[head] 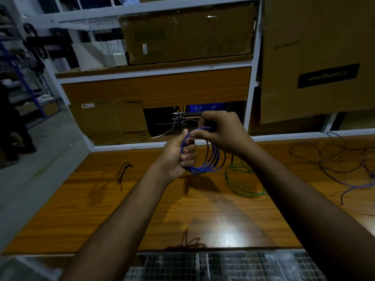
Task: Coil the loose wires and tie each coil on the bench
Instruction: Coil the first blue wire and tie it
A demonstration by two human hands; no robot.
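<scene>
A blue wire coil point(205, 157) is held above the surface point(81, 209), gripped by the left hand point(178, 157) and pinched at its top by the right hand point(221, 130); if either grip is eased, the loops could spring apart

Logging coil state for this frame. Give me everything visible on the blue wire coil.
The blue wire coil is thin insulated wire, looking plastic-coated, wound into several roughly round loops. It is held up above the wooden bench, not resting on it. The left hand grips the loops on one side in a closed fist; the right hand pinches a strand at the top. The loops hang loosely and slightly spread. No tie shows on it. A green wire lies on the bench behind.
</scene>
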